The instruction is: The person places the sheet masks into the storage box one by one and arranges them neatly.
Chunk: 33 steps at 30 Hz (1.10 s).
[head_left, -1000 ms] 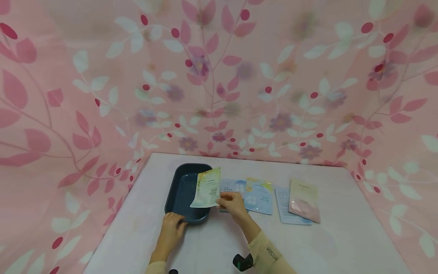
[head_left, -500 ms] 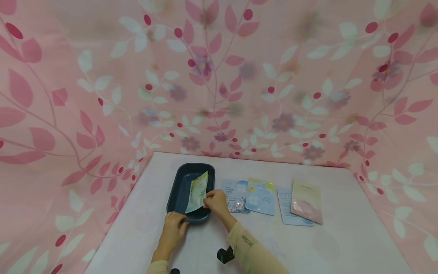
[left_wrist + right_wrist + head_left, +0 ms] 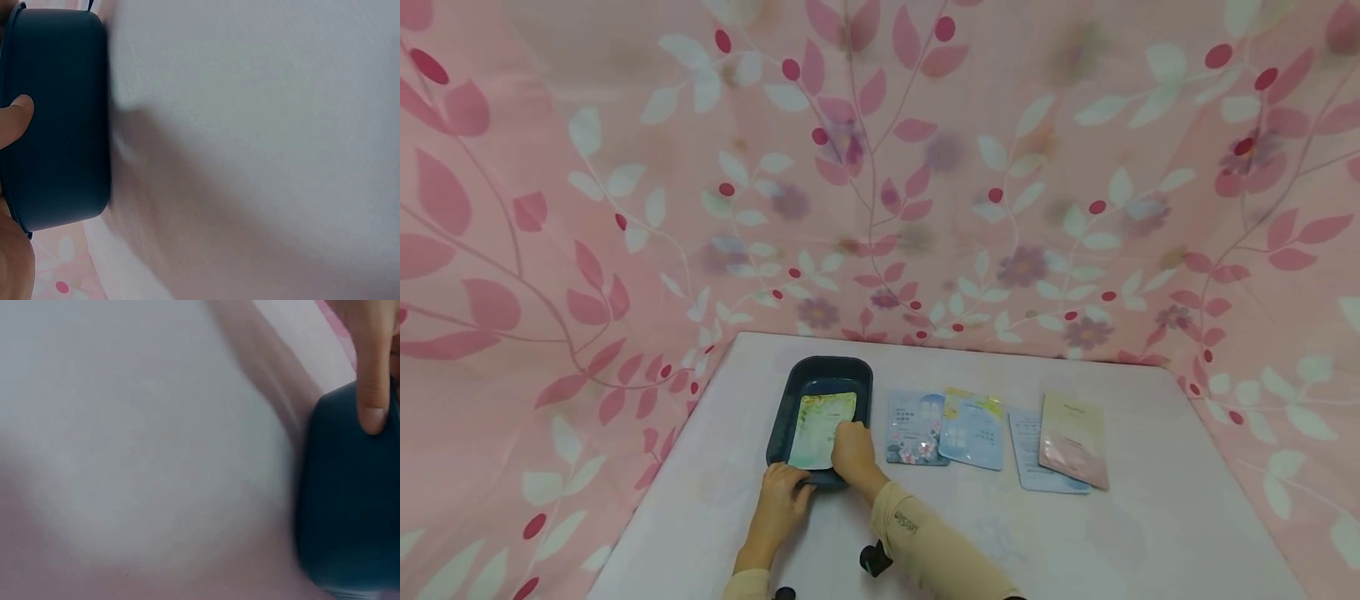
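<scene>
Best I can make out is the right sleeve (image 3: 943, 546) — looks like "LetsSlim" to me. The green packet (image 3: 816, 429), flowery blue packet (image 3: 913, 429), yellow-topped packet (image 3: 972, 432), pale blue packet (image 3: 1028, 458) and beige-pink packet (image 3: 1073, 440) carry print too (way too tiny to read).

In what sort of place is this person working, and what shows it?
Probably a small indoor recording booth, though I cannot be sure: a pink floral backdrop encloses the white table on three sides, with a tray and packets on it.
</scene>
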Available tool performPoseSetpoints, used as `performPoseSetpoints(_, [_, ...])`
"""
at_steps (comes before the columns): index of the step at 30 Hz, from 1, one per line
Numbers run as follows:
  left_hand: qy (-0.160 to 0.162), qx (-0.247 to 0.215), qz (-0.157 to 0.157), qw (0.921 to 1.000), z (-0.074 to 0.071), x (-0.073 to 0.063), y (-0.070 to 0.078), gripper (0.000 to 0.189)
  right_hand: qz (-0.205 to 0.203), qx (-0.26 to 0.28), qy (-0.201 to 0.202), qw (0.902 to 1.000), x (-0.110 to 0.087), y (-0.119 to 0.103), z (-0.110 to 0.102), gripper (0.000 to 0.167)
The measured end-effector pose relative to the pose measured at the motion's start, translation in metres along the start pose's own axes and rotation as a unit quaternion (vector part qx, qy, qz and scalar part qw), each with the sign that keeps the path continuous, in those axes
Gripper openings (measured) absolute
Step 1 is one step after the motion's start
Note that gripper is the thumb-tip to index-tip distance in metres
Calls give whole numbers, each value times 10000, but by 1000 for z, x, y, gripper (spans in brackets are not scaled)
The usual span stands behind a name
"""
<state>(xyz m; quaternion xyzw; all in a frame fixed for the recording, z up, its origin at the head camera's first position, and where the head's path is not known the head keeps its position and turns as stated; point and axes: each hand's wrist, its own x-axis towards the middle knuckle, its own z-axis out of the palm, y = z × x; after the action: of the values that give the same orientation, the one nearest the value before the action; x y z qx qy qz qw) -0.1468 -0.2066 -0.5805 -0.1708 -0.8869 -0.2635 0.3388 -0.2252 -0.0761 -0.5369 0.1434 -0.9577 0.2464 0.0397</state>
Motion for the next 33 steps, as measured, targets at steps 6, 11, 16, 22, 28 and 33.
performPoseSetpoints(6, [-68,93,-165,9998,-1,2,2,28,-211,-935,36,9954,2,-4,8,9])
performPoseSetpoints(11, [-26,62,-104,9999,-1,2,1,28,-165,-1107,28,9937,-1,-5,8,5])
performPoseSetpoints(16, [-7,126,-118,9999,2,-1,0,29,-290,-376,291,9985,-10,1,-3,5])
performPoseSetpoints(22, [-111,77,-251,9996,3,0,3,27,-766,1636,1221,9759,-31,43,-29,14])
performPoseSetpoints(28, [-127,25,-339,9993,3,0,5,27,-218,1972,1389,9702,-59,113,-61,15])
performPoseSetpoints(33, [-104,78,-292,9995,4,-2,3,28,328,1558,1368,9777,-84,157,-84,16])
